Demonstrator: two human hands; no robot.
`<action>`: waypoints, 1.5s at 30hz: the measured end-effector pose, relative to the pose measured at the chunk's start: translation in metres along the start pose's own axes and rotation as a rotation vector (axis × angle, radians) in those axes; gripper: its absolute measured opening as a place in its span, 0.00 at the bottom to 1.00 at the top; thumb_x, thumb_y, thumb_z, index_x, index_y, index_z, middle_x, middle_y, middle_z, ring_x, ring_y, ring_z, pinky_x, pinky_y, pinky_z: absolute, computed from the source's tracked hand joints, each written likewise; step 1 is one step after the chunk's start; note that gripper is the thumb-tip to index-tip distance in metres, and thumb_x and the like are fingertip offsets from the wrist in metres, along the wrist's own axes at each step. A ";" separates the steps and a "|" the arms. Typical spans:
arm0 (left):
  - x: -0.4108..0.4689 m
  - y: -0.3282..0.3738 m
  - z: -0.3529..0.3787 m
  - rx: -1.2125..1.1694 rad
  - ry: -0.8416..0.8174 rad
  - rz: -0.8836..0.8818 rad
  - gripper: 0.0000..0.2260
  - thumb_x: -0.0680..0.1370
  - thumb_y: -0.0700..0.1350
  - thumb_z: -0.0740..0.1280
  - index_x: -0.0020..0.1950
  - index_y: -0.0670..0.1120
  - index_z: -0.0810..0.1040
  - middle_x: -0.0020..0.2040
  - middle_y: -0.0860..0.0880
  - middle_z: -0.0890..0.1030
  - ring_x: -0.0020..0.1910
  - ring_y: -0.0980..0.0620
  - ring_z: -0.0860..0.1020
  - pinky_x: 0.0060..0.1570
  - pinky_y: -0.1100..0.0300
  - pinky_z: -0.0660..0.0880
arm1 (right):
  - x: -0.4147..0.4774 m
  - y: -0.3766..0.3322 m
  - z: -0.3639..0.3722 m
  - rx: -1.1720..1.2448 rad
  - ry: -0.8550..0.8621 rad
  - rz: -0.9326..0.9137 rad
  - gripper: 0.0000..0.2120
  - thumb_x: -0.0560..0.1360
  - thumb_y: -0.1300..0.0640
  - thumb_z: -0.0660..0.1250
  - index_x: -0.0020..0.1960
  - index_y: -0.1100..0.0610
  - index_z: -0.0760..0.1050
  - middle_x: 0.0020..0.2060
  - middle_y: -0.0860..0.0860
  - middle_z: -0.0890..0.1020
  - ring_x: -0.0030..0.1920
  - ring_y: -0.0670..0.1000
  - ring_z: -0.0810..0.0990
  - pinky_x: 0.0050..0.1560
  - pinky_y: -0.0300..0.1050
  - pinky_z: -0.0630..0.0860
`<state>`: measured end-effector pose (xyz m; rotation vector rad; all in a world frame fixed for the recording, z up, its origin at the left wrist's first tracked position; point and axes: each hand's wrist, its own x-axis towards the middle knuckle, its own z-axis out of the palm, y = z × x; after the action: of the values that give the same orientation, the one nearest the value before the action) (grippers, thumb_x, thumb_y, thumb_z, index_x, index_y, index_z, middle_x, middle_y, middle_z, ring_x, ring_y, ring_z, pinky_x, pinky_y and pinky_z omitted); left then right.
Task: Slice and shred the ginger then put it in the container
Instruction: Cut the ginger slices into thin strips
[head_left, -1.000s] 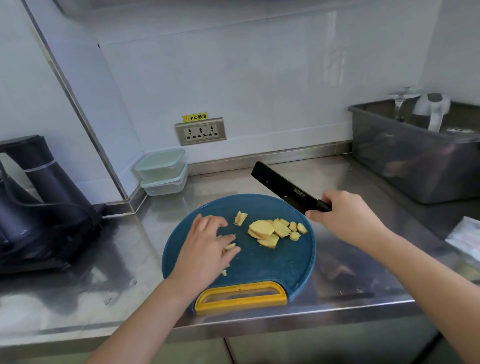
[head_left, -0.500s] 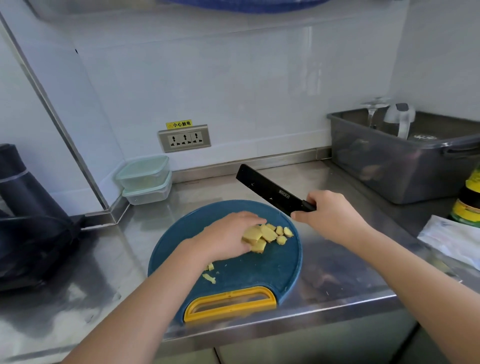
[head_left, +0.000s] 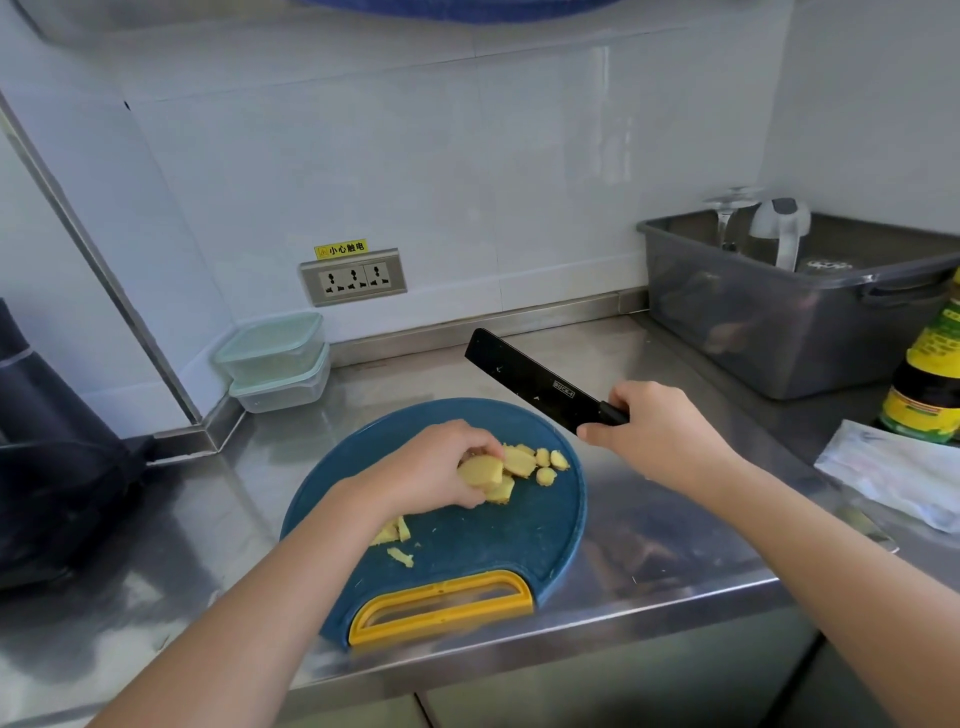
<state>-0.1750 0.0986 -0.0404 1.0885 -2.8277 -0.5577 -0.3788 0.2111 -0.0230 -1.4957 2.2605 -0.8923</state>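
A round blue cutting board (head_left: 467, 540) with a yellow handle lies on the steel counter. Yellow ginger slices (head_left: 524, 462) are piled near its middle, with a few small scraps (head_left: 397, 543) lower left. My left hand (head_left: 431, 467) rests on the pile, its fingers closed around several slices (head_left: 483, 475). My right hand (head_left: 652, 434) grips the handle of a black cleaver (head_left: 530, 382), held above the board's far right edge with the blade pointing up and left. Two stacked clear containers (head_left: 275, 361) with pale green lids stand in the back corner.
A grey plastic bin (head_left: 789, 312) with a glass and a white jug stands at the back right. A sauce bottle (head_left: 930, 374) and a folded white cloth (head_left: 893, 475) lie at the right. A dark appliance (head_left: 47, 447) fills the left. A wall socket (head_left: 353, 275) sits behind.
My left hand moved from the scraps at the board's left to the slice pile and closed on several slices. The cleaver has stayed raised in my right hand.
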 end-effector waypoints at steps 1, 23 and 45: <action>0.001 0.003 0.000 -0.007 -0.030 0.015 0.21 0.71 0.44 0.73 0.61 0.60 0.75 0.55 0.55 0.72 0.53 0.56 0.72 0.55 0.58 0.72 | 0.000 0.001 0.000 0.003 0.004 -0.002 0.14 0.72 0.47 0.70 0.41 0.57 0.72 0.34 0.53 0.77 0.31 0.50 0.74 0.31 0.43 0.71; -0.009 0.026 0.009 0.156 -0.092 -0.034 0.17 0.70 0.47 0.72 0.57 0.52 0.73 0.50 0.53 0.72 0.48 0.53 0.72 0.36 0.64 0.65 | -0.019 0.002 -0.006 -0.024 -0.036 -0.009 0.13 0.73 0.48 0.70 0.42 0.57 0.72 0.35 0.53 0.77 0.32 0.49 0.75 0.31 0.43 0.73; -0.160 -0.101 -0.034 -0.466 0.309 -0.529 0.12 0.75 0.45 0.68 0.57 0.50 0.74 0.49 0.50 0.80 0.44 0.54 0.80 0.49 0.56 0.78 | -0.074 -0.106 0.105 -0.117 -0.586 -0.203 0.11 0.81 0.48 0.55 0.52 0.54 0.70 0.32 0.50 0.74 0.21 0.47 0.73 0.23 0.38 0.73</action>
<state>0.0152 0.1238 -0.0330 1.6335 -1.9944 -0.9251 -0.2134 0.2142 -0.0439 -1.7739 1.7765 -0.3018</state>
